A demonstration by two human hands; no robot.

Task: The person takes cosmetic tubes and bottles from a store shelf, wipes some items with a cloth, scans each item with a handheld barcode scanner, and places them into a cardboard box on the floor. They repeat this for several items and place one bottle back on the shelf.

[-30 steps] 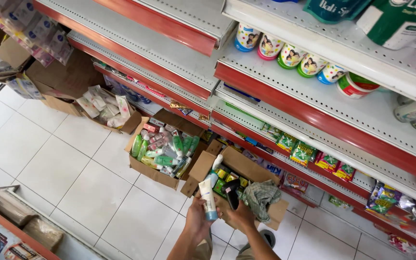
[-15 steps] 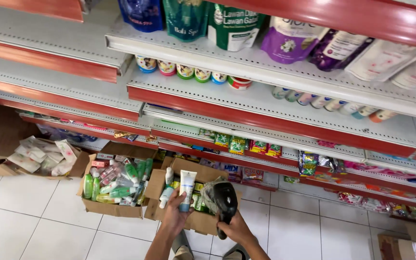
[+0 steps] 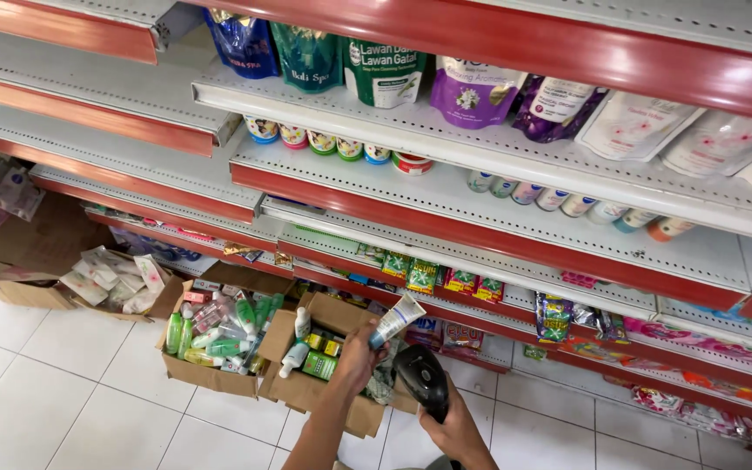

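My left hand [image 3: 354,359] grips a white squeeze tube [image 3: 397,318] with a blue band, raised and tilted up to the right. My right hand [image 3: 453,426] holds a black handheld barcode scanner [image 3: 420,379] just below and right of the tube, its head near the tube's lower end. Both hands hover over an open cardboard box [image 3: 278,387] on the floor that holds small tubes and bottles.
Red-edged white store shelves [image 3: 480,231] fill the view, stocked with refill pouches [image 3: 385,74], small jars [image 3: 336,144] and sachets. Another open box of green bottles [image 3: 219,331] stands to the left, and a box of white packets [image 3: 110,280] further left. White floor tiles [image 3: 71,400] lie below.
The view has swung up and right along the shelves. My left hand has lifted the white tube from above the box and tilted it toward the scanner, which my right hand has brought closer.
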